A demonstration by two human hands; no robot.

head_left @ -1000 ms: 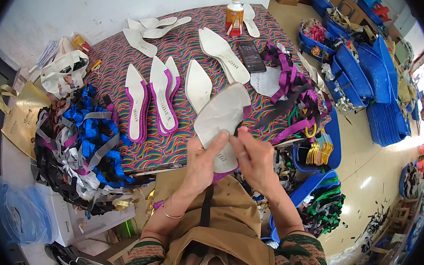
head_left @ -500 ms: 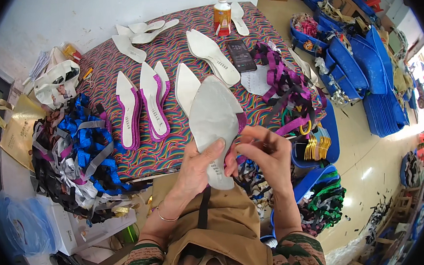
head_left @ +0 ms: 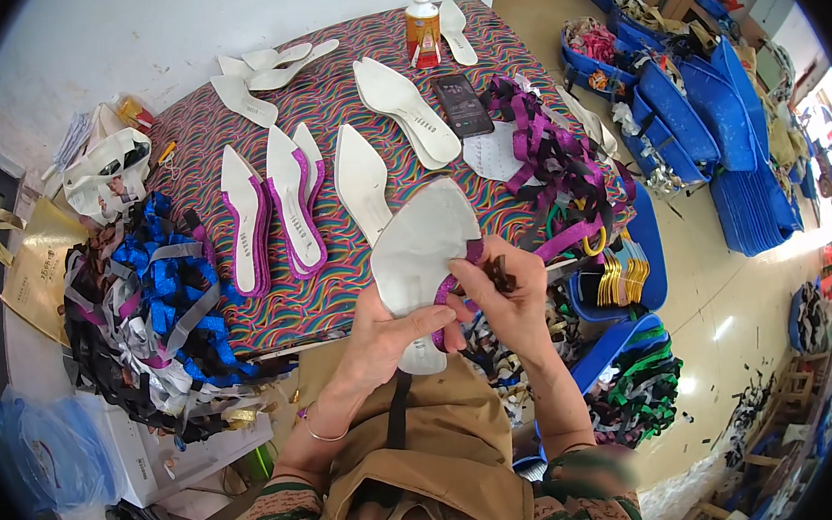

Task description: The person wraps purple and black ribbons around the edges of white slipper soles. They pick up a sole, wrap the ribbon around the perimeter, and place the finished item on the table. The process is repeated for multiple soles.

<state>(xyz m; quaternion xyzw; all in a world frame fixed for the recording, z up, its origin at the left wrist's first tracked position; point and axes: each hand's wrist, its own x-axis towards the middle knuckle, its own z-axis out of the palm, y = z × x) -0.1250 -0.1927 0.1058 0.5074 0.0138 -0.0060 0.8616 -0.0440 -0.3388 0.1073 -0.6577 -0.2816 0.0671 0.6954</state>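
A white pointed shoe insole (head_left: 425, 245) is held up in front of me, its wide toe end pointing away. My left hand (head_left: 384, 346) is closed on its narrow part, thumb lying on top. Along the insole's right edge runs a purple glitter strip (head_left: 442, 307). My right hand (head_left: 509, 297) pinches this strip against the edge, thumb pressed on the insole's face. A dark looped piece (head_left: 503, 275) shows between the right fingers; I cannot make out what it is. Stacks of purple-edged insoles (head_left: 247, 224) and a plain white insole (head_left: 361, 176) lie on the table beyond.
The patterned tablecloth (head_left: 324, 86) also bears a bottle (head_left: 423, 30), a phone (head_left: 462, 105) and purple strips (head_left: 549, 147). Blue and silver strips (head_left: 160, 300) pile up at left. Blue bins (head_left: 659, 241) stand at right, one with gold-edged pieces.
The insole has come lower and nearer to me. My right thumb has moved onto its edge, and the purple strip now shows along its right side.
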